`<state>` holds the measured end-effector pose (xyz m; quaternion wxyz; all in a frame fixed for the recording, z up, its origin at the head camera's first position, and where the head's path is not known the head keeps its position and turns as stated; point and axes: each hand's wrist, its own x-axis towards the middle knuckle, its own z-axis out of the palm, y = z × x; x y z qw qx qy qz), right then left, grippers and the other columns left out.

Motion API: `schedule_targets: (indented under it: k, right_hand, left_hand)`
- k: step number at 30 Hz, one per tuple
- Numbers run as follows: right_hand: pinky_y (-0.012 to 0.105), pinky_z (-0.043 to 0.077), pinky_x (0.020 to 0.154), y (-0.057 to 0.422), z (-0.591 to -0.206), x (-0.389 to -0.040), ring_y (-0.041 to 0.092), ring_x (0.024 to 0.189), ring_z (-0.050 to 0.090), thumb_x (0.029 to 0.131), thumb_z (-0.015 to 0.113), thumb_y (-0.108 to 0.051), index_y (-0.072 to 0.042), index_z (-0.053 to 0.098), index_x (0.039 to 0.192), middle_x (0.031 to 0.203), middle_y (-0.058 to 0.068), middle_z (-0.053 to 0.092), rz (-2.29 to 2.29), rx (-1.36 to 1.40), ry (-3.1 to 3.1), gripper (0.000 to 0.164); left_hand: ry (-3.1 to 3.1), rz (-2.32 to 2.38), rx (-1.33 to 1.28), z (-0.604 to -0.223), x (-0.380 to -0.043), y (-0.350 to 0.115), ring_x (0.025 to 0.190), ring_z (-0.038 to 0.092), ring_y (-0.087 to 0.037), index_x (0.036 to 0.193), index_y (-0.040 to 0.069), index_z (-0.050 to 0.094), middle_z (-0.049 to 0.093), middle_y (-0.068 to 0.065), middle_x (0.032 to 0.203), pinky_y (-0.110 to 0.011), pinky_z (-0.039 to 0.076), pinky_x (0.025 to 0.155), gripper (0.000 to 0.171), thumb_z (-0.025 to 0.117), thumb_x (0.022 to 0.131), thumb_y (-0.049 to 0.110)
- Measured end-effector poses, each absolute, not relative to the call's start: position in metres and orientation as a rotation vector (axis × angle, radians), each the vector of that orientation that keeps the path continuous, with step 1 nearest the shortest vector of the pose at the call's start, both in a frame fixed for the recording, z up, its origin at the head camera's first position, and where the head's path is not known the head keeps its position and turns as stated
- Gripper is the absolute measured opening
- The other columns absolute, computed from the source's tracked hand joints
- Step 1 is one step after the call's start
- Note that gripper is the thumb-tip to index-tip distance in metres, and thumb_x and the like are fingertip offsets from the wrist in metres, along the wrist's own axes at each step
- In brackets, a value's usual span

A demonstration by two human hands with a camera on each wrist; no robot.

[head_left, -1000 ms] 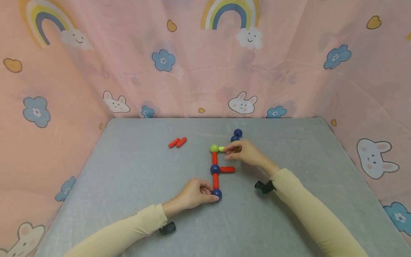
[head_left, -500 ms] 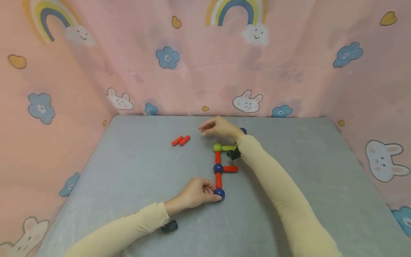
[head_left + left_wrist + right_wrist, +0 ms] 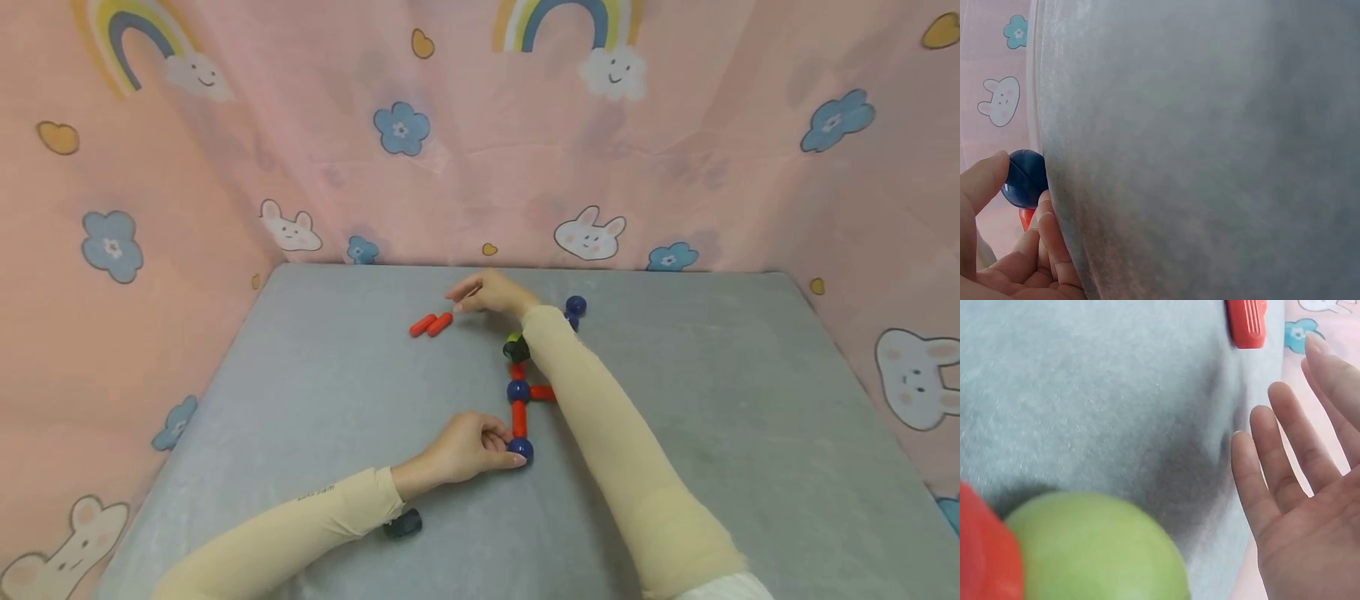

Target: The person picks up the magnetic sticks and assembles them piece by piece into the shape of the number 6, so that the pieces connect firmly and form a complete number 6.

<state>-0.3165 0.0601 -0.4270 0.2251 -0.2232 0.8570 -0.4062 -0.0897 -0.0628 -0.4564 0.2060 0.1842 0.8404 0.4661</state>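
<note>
My left hand (image 3: 468, 447) pinches a blue ball (image 3: 521, 451) between thumb and fingers at the near end of a joined row. In the left wrist view the thumb and fingertips press on that blue ball (image 3: 1026, 179). From it a red rod (image 3: 519, 418) leads to a middle blue ball (image 3: 518, 391), which bears a red side rod (image 3: 542, 392). A green ball (image 3: 1100, 550) tops the row, mostly hidden in the head view by the right wrist's camera. My right hand (image 3: 491, 293), holding nothing, hovers with loose fingers just right of two loose red rods (image 3: 440, 324).
Two loose blue balls (image 3: 576, 306) lie behind the right forearm near the table's far edge. A grey cloth-covered table (image 3: 337, 375) is bordered by a pink patterned curtain (image 3: 465, 167). The right sleeve (image 3: 607, 442) crosses over the row's right side.
My right hand has left the green rod beside the green ball and moved up and left toward the loose red rods. My left hand keeps its hold on the near blue ball.
</note>
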Motion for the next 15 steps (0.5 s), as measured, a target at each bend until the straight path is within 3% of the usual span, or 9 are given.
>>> schedule_targets:
  k: [6, 15]
  right_hand:
    - [0.041, 0.043, 0.11, 0.055, -0.431, -0.316, 0.019, 0.123, 0.059, 0.088, 0.075, -0.021, -0.02, 0.072, 0.121, 0.128, 0.002, 0.069, -1.091, -0.623, 2.359, 0.034]
    - [0.04, 0.043, 0.109, 0.046, -0.439, -0.313, 0.021, 0.119, 0.061, 0.086, 0.077, -0.014, -0.015, 0.073, 0.119, 0.125, 0.006, 0.07, -1.115, -0.616, 2.362, 0.033]
  left_hand:
    - [2.343, 1.298, 0.507, -0.457, -0.091, -0.062, 0.062, 0.055, -0.003, 0.092, 0.005, 0.072, 0.065, 0.003, 0.072, -0.017, 0.046, 0.059, 0.026, 0.082, 0.081, 0.025]
    - [2.362, 1.298, 0.533, -0.46, -0.091, -0.061, 0.061, 0.054, -0.002, 0.092, 0.005, 0.072, 0.065, 0.004, 0.071, -0.016, 0.046, 0.057, 0.025, 0.083, 0.081, 0.025]
